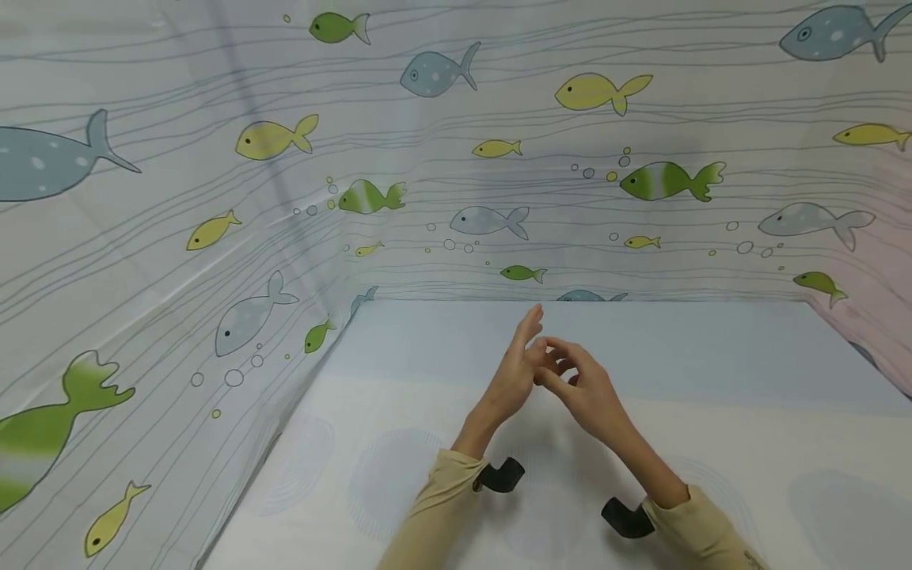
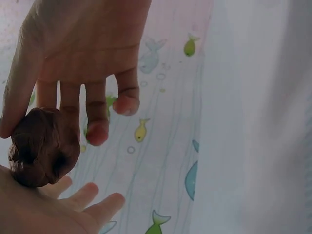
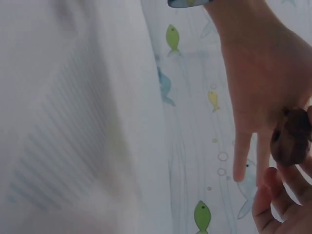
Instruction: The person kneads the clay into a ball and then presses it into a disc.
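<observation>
A dark brown, wrinkled lump that looks like soft clay (image 2: 44,146) sits between the two hands. My right hand (image 1: 587,392) pinches it between thumb and curled fingers. The left hand (image 1: 509,380) is held upright with its fingers straight, its palm side against the lump. In the left wrist view the right hand (image 2: 92,48) comes down from the top, and the left hand (image 2: 44,209) lies below the lump. From the right wrist, the lump (image 3: 291,136) shows against the left palm (image 3: 268,87), with the right fingers (image 3: 280,195) under it. The head view hides the lump behind the fingers.
Both hands are raised over a white table (image 1: 335,396) with pale round patterns and a bluish band (image 1: 712,348) at its far side. A fish-printed curtain (image 1: 427,142) hangs behind and at the left. Black curved mounts (image 1: 502,475) stick out near both wrists.
</observation>
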Demonstrator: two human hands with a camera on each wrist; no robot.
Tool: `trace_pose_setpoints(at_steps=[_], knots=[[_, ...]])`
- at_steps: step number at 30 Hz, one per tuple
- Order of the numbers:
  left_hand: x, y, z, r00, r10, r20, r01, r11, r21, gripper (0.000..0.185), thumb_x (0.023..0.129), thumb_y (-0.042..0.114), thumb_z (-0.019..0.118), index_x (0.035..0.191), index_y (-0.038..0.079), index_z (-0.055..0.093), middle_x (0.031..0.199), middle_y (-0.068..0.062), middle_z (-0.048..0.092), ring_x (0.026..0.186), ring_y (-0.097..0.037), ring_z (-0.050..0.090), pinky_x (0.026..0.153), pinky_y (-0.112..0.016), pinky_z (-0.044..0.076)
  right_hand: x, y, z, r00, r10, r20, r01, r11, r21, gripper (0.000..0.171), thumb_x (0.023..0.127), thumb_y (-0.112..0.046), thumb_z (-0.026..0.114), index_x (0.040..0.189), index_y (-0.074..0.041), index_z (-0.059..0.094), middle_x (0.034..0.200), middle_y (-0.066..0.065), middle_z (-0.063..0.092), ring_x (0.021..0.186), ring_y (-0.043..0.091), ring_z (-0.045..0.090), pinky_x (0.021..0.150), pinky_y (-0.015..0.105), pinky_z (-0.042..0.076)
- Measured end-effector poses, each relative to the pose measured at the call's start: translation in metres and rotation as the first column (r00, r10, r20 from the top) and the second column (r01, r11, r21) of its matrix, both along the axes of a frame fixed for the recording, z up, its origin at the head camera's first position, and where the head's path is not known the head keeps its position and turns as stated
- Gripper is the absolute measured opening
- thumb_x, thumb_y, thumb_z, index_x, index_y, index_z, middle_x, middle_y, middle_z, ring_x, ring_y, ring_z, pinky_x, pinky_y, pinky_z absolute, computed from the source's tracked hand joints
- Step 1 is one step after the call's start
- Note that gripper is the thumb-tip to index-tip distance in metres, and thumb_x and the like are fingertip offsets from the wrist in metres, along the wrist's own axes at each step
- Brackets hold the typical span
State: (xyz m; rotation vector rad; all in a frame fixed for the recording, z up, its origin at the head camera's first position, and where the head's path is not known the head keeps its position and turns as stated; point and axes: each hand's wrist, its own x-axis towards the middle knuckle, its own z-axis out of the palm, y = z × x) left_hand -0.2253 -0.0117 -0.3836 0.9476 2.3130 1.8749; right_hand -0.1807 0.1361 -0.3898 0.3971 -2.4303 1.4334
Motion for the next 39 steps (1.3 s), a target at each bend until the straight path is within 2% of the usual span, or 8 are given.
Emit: trace_pose_setpoints(at_steps=[12,16,19,25,28,33,35,39], knots=[[0.002,0.004,-0.002,1.000,0.005,-0.003,-0.005,0.999,0.043,0.085,0.095,0.074,0.023,0.160,0.022,0.007,0.165,0.002,0.012,0.151,-0.020,0.015,0.115,-0.058,0.024,0.012,-0.020,-0.002,0.965,0.152,0.213,-0.053,0.911,-0.408,0.064,0.106,-0.036,0.046,0.157,-0.007,0.022,0.151,0.016,0.037,0.125,0.031,0.048,0.095,0.034,0.051],[0.004,0.007,-0.003,1.000,0.011,-0.012,-0.011,0.999,0.050,0.088,0.095,0.075,0.021,0.160,0.018,0.008,0.166,0.000,0.009,0.151,-0.020,0.013,0.118,-0.055,0.019,0.019,-0.023,0.003,0.933,0.268,0.239,-0.124,0.865,-0.486,0.066,0.108,-0.044,0.025,0.157,-0.001,0.016,0.161,0.015,0.020,0.147,0.030,0.025,0.116,0.046,0.030],[0.005,0.009,-0.002,1.000,0.018,-0.017,-0.017,0.998,0.059,0.088,0.096,0.074,0.020,0.160,0.016,0.008,0.166,-0.002,0.009,0.151,-0.017,0.010,0.120,-0.052,0.016,0.020,-0.024,0.005,0.918,0.313,0.243,-0.151,0.844,-0.515,0.066,0.107,-0.049,0.015,0.150,-0.001,0.031,0.151,0.014,0.031,0.149,0.024,0.019,0.120,0.047,0.018],[0.015,0.015,-0.005,1.000,-0.025,-0.003,0.025,0.999,0.032,0.082,0.099,0.069,0.018,0.160,0.016,0.007,0.166,-0.002,0.010,0.151,-0.015,0.009,0.121,-0.048,0.013,0.017,-0.022,0.004,0.946,0.255,0.201,-0.117,0.846,-0.521,0.062,0.107,-0.049,0.008,0.121,0.000,0.044,0.112,0.009,0.044,0.119,0.021,0.044,0.115,0.050,0.025],[0.023,0.019,-0.009,0.999,-0.051,0.007,0.051,0.999,-0.004,0.081,0.100,0.067,0.017,0.160,0.014,0.008,0.166,-0.002,0.011,0.151,-0.015,0.009,0.122,-0.047,0.013,0.014,-0.017,0.004,0.961,0.202,0.190,-0.073,0.845,-0.529,0.062,0.107,-0.049,0.009,0.133,0.001,0.035,0.105,0.011,0.039,0.122,0.022,0.037,0.113,0.050,0.025],[0.040,0.023,-0.014,0.995,-0.088,0.049,0.090,0.995,-0.037,0.080,0.100,0.067,0.013,0.160,0.015,0.005,0.166,-0.001,0.009,0.151,-0.013,0.007,0.121,-0.049,0.013,0.005,-0.006,0.007,0.968,0.169,0.185,-0.042,0.837,-0.546,0.072,0.105,-0.053,0.013,0.158,-0.010,-0.011,0.163,0.016,0.005,0.151,0.019,-0.001,0.121,0.050,0.006],[0.047,0.024,-0.014,0.993,-0.101,0.061,0.103,0.994,-0.038,0.080,0.100,0.067,0.012,0.160,0.015,0.003,0.166,0.000,0.004,0.151,-0.012,0.004,0.122,-0.048,0.012,0.002,-0.003,0.009,0.970,0.159,0.186,-0.036,0.845,-0.534,0.071,0.105,-0.053,0.013,0.156,-0.016,-0.019,0.164,0.003,-0.015,0.152,0.019,-0.008,0.121,0.050,0.000],[0.059,0.025,-0.012,0.990,-0.125,0.061,0.128,0.991,-0.042,0.079,0.101,0.064,0.011,0.160,0.013,-0.001,0.166,0.001,0.000,0.151,-0.010,0.004,0.122,-0.045,0.010,-0.004,0.002,0.014,0.975,0.128,0.182,-0.021,0.867,-0.498,0.068,0.106,-0.051,0.012,0.156,-0.015,-0.018,0.165,0.003,-0.012,0.152,0.021,-0.003,0.121,0.049,0.001]])
